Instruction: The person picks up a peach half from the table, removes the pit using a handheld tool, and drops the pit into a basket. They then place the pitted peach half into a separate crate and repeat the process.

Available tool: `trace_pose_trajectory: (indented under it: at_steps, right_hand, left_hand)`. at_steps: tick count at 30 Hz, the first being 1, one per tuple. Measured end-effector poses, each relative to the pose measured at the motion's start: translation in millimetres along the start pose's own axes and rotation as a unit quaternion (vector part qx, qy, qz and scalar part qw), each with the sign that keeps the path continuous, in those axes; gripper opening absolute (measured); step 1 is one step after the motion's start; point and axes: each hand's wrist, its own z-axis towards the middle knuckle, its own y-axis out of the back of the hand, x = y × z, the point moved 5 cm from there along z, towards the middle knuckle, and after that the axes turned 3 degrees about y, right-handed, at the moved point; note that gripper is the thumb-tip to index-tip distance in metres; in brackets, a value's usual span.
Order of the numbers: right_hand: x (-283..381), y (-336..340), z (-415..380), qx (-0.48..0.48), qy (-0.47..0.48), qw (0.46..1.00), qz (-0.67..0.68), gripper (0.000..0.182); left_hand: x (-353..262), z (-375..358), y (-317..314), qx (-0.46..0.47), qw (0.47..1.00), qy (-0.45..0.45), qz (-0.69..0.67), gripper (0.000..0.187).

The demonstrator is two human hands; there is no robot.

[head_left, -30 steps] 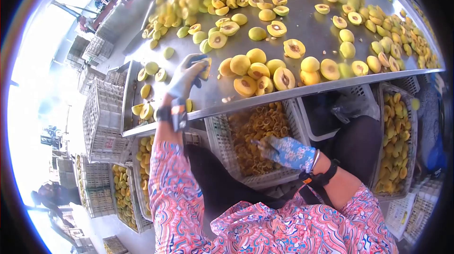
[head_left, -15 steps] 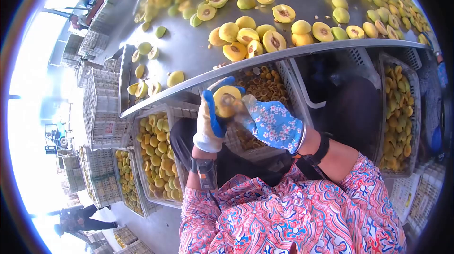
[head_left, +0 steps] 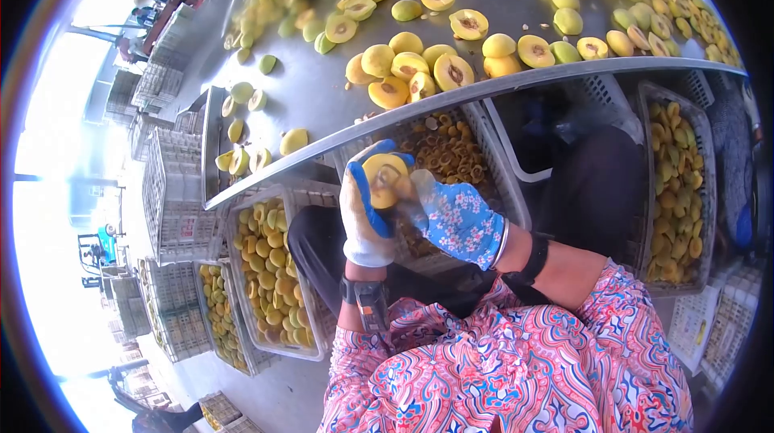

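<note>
A yellow halved fruit (head_left: 384,176), its cut face turned up, is held in my left hand (head_left: 363,211), which wears a white and blue glove. My right hand (head_left: 458,219), in a blue flowered glove, is closed at the fruit's right side; whatever its blurred fingers grip there is too unclear to name. Both hands are over my lap, just below the edge of the metal table (head_left: 322,122). Beneath them sits a crate of brown pits and scraps (head_left: 447,151).
Halved fruits (head_left: 403,66) lie along the table edge, with more farther back. Crates of yellow fruit stand at left (head_left: 274,280) and right (head_left: 676,191). Stacked crates (head_left: 181,191) are at far left. A person (head_left: 165,417) is partly visible at lower left.
The view has shifted slightly. My left hand has tilted a little with the fruit, and my right hand remains against it.
</note>
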Motion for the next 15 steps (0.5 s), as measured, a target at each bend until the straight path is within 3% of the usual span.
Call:
trace_pose_trajectory:
  at_steps: [6,8,11,14,15]
  right_hand:
    - [-8,-10,-6,0.080,-0.048,0.996,0.003,0.028]
    - [-9,-16,-6,0.077,-0.048,0.994,0.063,0.028]
    - [-9,-15,-4,0.093,-0.060,0.983,0.148,0.028]
    - [-14,-25,-9,0.076,-0.081,0.973,0.201,0.024]
    - [-12,-24,-5,0.062,-0.086,0.971,0.213,0.022]
  left_hand:
    - [5,0,2,-0.024,1.000,0.007,0.014,0.050]
    - [2,-1,0,-0.021,0.999,-0.006,0.044,0.045]
    - [-2,0,-1,-0.089,0.988,-0.030,0.123,0.042]
    - [1,2,8,-0.078,0.967,-0.137,0.201,0.042]
    - [2,2,7,-0.061,0.975,-0.126,0.172,0.041]
